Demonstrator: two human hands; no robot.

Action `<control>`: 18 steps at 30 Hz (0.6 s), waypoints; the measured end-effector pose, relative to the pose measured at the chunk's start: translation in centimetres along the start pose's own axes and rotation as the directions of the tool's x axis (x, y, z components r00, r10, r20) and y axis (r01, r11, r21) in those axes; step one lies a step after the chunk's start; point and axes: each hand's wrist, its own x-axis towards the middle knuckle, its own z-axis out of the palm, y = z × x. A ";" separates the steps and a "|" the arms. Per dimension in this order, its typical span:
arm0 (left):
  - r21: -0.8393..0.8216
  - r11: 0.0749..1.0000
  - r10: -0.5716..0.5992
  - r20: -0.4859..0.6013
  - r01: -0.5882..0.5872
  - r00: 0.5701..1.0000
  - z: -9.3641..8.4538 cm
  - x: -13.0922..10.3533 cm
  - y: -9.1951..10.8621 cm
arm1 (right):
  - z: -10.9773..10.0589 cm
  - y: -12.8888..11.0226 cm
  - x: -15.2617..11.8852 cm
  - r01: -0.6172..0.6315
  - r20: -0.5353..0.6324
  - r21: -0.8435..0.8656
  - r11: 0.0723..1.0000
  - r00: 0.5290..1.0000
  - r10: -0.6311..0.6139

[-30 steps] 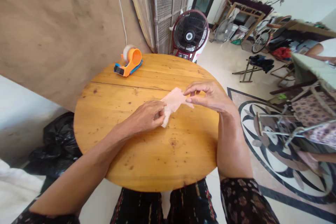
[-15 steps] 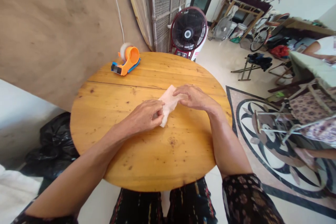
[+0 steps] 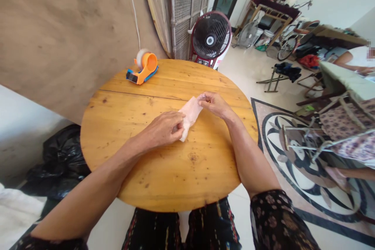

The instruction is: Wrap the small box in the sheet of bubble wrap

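Pink plastic bag lies flat near the middle of the round wooden bench. Left hand pinches its near end, and right hand pinches its far corner. An orange tape dispenser stands well apart at the far edge. No writing can be read.

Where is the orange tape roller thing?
The tape dispenser sits at the far left edge of the round wooden table, near the brown wall, well away from both hands and the pink cloth.
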 end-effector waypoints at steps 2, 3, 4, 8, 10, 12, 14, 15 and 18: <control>-0.001 1.000 0.010 -0.002 -0.010 1.000 0.1 -0.1 -0.1 | 0.4 0.4 0.2 -0.020 -0.044 -0.004 1.000 0.999 0.019; -0.002 1.000 0.017 -0.008 -0.017 1.000 0.2 -0.1 -0.2 | 0.6 0.5 0.3 -0.028 -0.063 -0.022 0.999 0.998 0.026; -0.004 1.000 0.027 -0.020 -0.027 0.999 0.3 -0.1 -0.3 | 0.8 0.5 0.4 -0.035 -0.076 -0.047 0.998 0.997 0.032; -0.039 0.999 0.021 -0.064 -0.023 0.998 0.4 -0.3 -0.4 | 1.3 0.6 0.5 -0.073 -0.115 -0.134 0.988 0.992 0.058; -0.075 0.997 -0.023 -0.053 0.019 0.998 0.4 -0.3 -0.3 | 1.6 0.7 0.7 -0.089 -0.148 -0.173 0.981 0.987 0.064; -0.101 0.993 -0.063 -0.047 0.058 0.997 0.5 -0.3 -0.2 | 1.8 1.1 0.8 -0.104 -0.179 -0.212 0.972 0.982 0.066; -0.110 0.990 -0.092 -0.056 0.086 0.994 0.5 -0.3 0.0 | 2.0 1.5 0.9 -0.128 -0.202 -0.241 0.962 0.976 0.079; -0.109 0.989 -0.105 -0.060 0.098 0.993 0.6 -0.3 0.0 | 2.0 1.6 0.9 -0.142 -0.211 -0.249 0.958 0.973 0.090; -0.095 0.987 -0.132 -0.058 0.126 0.990 0.6 -0.3 0.1 | 1.9 1.9 0.9 -0.182 -0.217 -0.256 0.949 0.968 0.127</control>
